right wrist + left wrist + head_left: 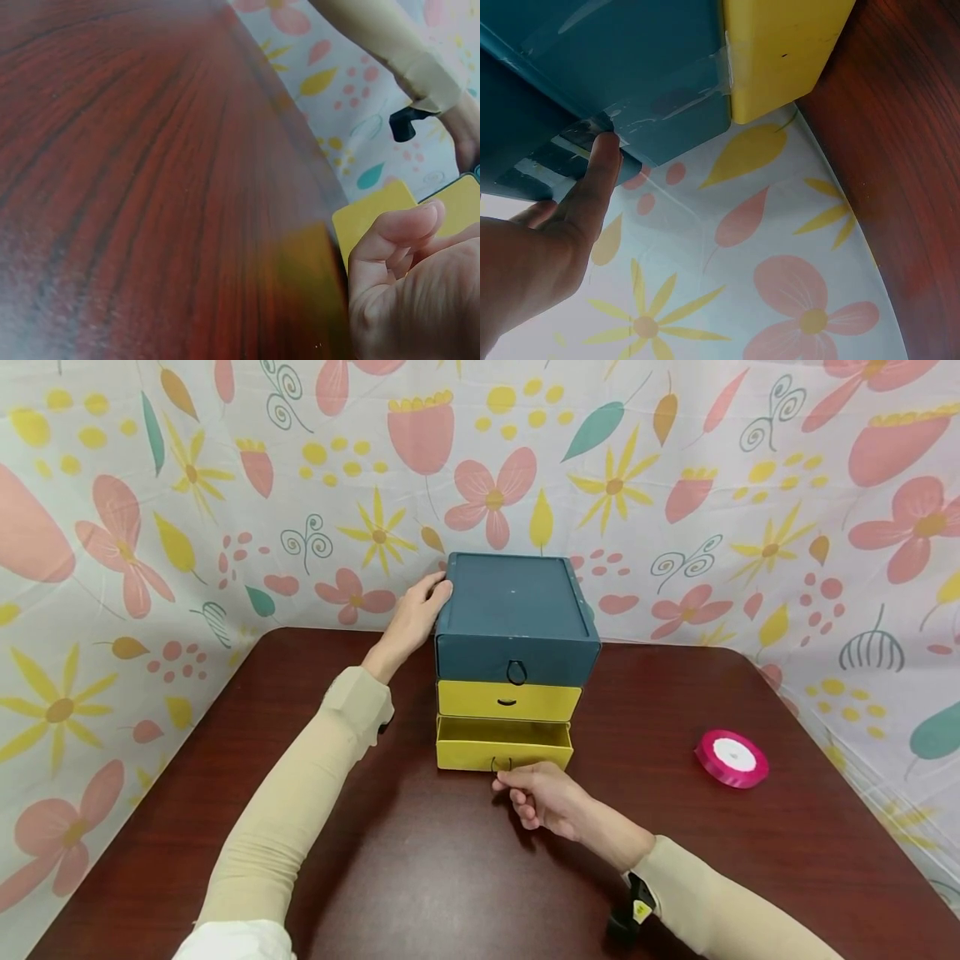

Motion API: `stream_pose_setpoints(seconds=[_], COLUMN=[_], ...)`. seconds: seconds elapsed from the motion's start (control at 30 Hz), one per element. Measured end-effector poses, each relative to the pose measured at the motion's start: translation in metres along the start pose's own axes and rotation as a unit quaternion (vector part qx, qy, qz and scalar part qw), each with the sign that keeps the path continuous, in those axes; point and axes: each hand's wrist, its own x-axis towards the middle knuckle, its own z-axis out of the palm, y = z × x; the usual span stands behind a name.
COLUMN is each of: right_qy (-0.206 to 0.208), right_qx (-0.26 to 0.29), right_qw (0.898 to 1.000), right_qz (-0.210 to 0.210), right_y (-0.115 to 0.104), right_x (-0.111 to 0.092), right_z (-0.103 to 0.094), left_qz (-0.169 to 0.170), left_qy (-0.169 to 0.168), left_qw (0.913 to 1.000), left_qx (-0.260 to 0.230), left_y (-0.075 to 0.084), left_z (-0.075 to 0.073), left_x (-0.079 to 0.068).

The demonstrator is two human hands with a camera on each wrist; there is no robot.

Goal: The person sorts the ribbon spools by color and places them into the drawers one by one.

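Note:
A small drawer box with a dark blue top stands on the table, its two lower drawers yellow. The bottom yellow drawer is pulled part way out, and its inside shows. My right hand pinches the thin dark loop handle on that drawer's front; in the right wrist view its fingers are curled in front of the yellow drawer. My left hand rests on the box's upper left side. Seen from the left wrist, its fingers lie fairly straight against the blue side.
To the right on the dark red-brown table lies a roll of pink ribbon with a white centre. A flower-printed cloth hangs close behind the box and along both sides of the table.

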Motion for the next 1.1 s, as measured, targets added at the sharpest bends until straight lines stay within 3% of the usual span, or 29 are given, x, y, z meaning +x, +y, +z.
stream_pose_setpoints(seconds=[1.1], right_qy=[-0.022], right_qx=[-0.001], right_qw=[1.000], right_qz=[0.008], right_y=[0.013], right_x=[-0.019], right_z=[0.007], left_qz=[0.001], left_qy=[0.000], left_qw=[1.0000], left_qx=[-0.006], left_y=[-0.001], left_z=[0.000], left_x=[-0.001])
